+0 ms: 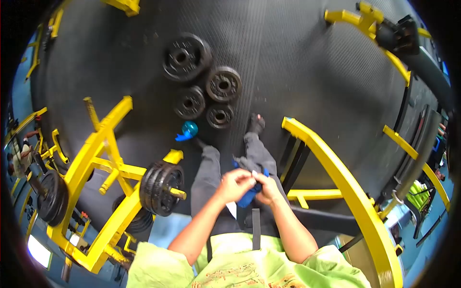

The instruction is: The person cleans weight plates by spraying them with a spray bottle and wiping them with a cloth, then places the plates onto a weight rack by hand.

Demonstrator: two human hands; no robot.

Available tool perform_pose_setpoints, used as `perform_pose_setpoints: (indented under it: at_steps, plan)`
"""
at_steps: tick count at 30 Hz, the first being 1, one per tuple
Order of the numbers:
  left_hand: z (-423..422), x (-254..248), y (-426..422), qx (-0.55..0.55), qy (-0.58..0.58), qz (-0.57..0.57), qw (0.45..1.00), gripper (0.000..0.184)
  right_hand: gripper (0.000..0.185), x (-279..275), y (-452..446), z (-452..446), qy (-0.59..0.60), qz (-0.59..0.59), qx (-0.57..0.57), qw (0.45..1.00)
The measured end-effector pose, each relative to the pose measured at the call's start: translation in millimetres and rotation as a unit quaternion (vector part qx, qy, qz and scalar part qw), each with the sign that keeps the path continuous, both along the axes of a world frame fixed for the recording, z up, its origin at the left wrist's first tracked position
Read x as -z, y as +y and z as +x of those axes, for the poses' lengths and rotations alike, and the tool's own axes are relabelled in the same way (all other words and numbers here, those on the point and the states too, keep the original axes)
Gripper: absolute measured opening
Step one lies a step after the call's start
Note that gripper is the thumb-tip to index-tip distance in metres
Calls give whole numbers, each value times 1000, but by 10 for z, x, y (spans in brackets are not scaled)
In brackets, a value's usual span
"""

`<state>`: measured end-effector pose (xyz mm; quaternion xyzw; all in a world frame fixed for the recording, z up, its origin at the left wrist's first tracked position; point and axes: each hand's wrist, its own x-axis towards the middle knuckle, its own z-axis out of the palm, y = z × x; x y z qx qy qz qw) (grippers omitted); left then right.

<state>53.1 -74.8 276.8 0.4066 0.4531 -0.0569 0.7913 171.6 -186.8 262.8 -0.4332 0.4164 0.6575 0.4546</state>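
Both hands meet above my lap, in front of the lime-green shirt. My left hand [235, 185] has its fingers bent and pinched together near a small white bit at the other hand's fingertips. Closed round a blue cloth [247, 197], my right hand [267, 188] sits close beside it. Part of the cloth hangs below the fingers, and a grey-and-blue piece shows just beyond them. Which hand is left or right follows from the arms: the left-side arm is my left, the right-side arm my right.
Several black weight plates [224, 84] lie on the black rubber floor [297, 72] beyond my feet. A teal-and-blue bottle [190, 128] is near my left foot. Yellow machine frames [336, 168] stand at both sides, with plates [163, 188] loaded at left. A person [21, 156] is far left.
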Motion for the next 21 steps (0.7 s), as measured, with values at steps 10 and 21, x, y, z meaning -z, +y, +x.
perform_pose_setpoints:
  at_steps: [10, 21]
  plan:
    - [-790, 3742, 428, 50, 407, 190, 892, 82, 38, 1229, -168, -284, -118, -140, -143, 973]
    - [-327, 4138, 655, 41, 583, 256, 770, 81, 39, 1224, -134, -176, -54, -117, -138, 982]
